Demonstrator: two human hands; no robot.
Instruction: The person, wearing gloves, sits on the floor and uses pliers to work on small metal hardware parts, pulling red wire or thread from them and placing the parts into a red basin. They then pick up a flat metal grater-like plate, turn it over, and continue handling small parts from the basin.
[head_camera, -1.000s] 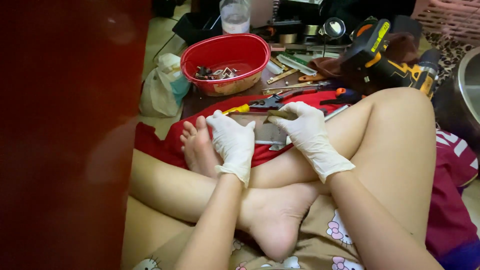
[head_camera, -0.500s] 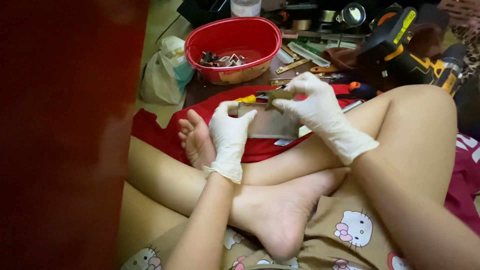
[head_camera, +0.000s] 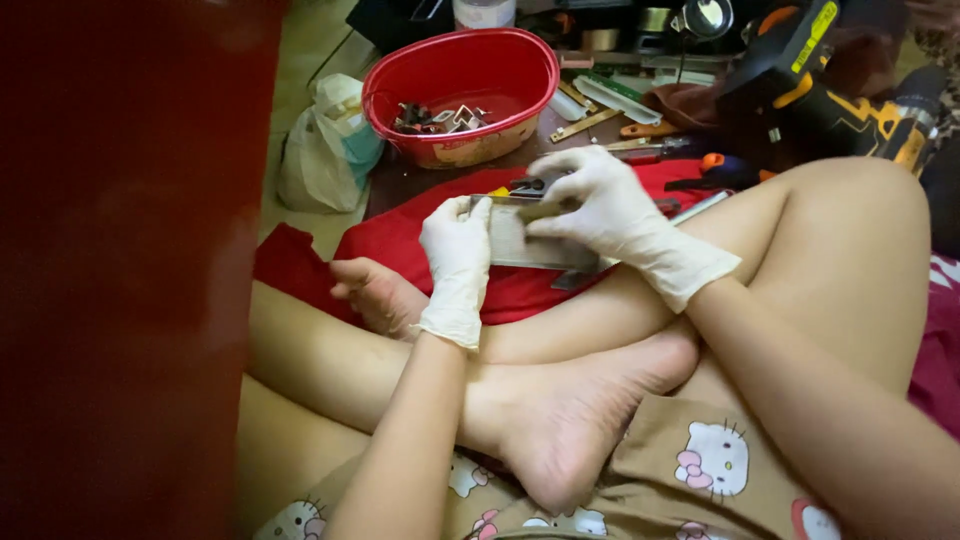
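Observation:
Both my hands wear white gloves. My left hand grips the left end of a flat grey metal piece held above a red cloth. My right hand closes over the piece's top and right side. A small dark tool with a yellow tip shows just behind the piece, at my right fingers; whether they hold it I cannot tell. My crossed bare legs and feet lie below the hands.
A red plastic basin with small metal parts stands behind the cloth. A white plastic bag lies to its left. A black and yellow power drill, metal strips and hand tools lie at the back right. A dark red surface fills the left.
The view has shifted so hands sit higher and closer. My right hand has moved down onto the metal piece; my left hand keeps hold of its left end.

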